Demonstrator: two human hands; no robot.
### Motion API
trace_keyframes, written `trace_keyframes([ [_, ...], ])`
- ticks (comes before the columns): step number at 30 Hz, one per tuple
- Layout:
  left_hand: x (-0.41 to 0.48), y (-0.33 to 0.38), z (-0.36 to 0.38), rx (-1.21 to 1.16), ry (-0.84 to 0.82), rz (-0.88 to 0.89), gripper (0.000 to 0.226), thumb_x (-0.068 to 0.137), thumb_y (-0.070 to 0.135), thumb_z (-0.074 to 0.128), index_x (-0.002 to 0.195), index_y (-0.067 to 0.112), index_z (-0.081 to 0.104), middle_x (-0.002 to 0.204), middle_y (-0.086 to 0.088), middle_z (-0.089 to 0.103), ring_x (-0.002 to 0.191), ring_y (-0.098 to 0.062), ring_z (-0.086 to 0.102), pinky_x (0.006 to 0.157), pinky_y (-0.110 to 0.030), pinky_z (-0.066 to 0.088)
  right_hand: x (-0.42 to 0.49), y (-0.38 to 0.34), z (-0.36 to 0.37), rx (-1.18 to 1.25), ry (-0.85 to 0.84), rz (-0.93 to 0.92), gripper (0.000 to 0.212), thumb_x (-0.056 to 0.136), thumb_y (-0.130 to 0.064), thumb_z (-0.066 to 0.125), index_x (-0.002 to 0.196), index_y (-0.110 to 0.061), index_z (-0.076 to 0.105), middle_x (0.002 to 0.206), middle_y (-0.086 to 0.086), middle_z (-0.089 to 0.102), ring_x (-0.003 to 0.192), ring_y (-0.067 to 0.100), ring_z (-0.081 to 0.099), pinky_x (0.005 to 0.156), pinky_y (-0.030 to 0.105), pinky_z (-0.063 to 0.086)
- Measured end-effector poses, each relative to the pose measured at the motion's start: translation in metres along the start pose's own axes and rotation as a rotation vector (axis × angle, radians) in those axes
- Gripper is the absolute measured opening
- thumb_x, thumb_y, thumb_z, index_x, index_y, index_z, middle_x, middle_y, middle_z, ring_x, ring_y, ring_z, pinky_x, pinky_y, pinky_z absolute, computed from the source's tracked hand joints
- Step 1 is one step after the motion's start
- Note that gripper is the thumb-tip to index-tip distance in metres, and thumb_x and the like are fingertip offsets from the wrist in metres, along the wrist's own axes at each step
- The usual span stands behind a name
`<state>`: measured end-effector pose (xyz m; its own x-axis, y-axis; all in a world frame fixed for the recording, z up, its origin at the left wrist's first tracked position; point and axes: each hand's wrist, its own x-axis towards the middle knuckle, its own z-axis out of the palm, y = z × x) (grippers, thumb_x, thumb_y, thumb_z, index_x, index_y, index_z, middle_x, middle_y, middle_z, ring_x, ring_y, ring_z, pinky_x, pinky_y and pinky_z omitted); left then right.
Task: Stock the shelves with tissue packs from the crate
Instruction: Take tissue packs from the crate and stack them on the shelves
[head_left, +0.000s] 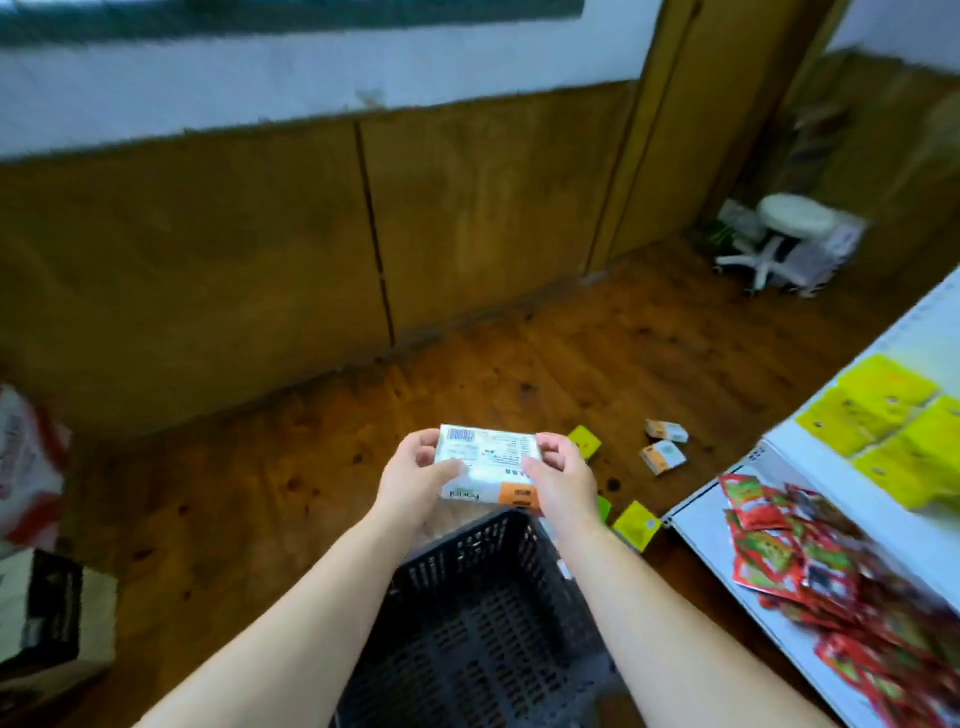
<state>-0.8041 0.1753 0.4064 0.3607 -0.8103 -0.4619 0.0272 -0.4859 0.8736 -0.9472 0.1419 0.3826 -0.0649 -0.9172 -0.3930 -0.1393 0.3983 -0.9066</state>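
White tissue pack (488, 464), orange band at its near right corner, is held level above the far rim of the black plastic crate (467, 639). Left hand (415, 480) grips the pack's left end and right hand (563, 486) grips its right end, fingers curled round the edges. Two small tissue packs (665, 446) lie on the wooden floor (519, 374), beyond the white shelf (711, 540). Red sachets (810, 571) are heaped on that shelf.
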Motion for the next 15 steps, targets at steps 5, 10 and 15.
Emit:
trace_keyframes([
  [5, -0.067, 0.085, 0.053, 0.051, -0.170, 0.205, 0.036, 0.087, 0.011, 0.061, 0.122, 0.018, 0.055, 0.120, -0.003, 0.057, 0.098, -0.019, 0.063, 0.069, -0.022, 0.054, -0.054, -0.079, -0.093, 0.102, 0.116, -0.124, 0.010, 0.087, -0.017, 0.059, 0.094, -0.024, 0.062, 0.106, 0.003, 0.064, 0.088, 0.015, 0.060, 0.061, 0.021, 0.044],
  [10, -0.119, 0.148, 0.126, 0.048, -0.369, 0.324, 0.041, 0.083, 0.015, 0.066, 0.124, 0.015, 0.058, 0.118, -0.003, 0.059, 0.093, -0.016, 0.061, 0.076, -0.025, 0.048, -0.099, -0.121, -0.199, 0.147, 0.164, -0.252, 0.040, 0.059, -0.024, 0.065, 0.099, -0.026, 0.061, 0.112, 0.005, 0.062, 0.101, 0.023, 0.061, 0.075, 0.027, 0.047],
  [15, -0.170, 0.181, 0.227, 0.080, -0.578, 0.324, 0.052, 0.077, 0.008, 0.070, 0.125, 0.012, 0.050, 0.117, -0.013, 0.058, 0.105, -0.022, 0.057, 0.088, -0.032, 0.048, -0.129, -0.129, -0.326, 0.014, 0.167, -0.348, 0.057, 0.065, 0.009, 0.067, 0.109, -0.026, 0.055, 0.109, 0.004, 0.059, 0.083, 0.019, 0.058, 0.068, 0.026, 0.046],
])
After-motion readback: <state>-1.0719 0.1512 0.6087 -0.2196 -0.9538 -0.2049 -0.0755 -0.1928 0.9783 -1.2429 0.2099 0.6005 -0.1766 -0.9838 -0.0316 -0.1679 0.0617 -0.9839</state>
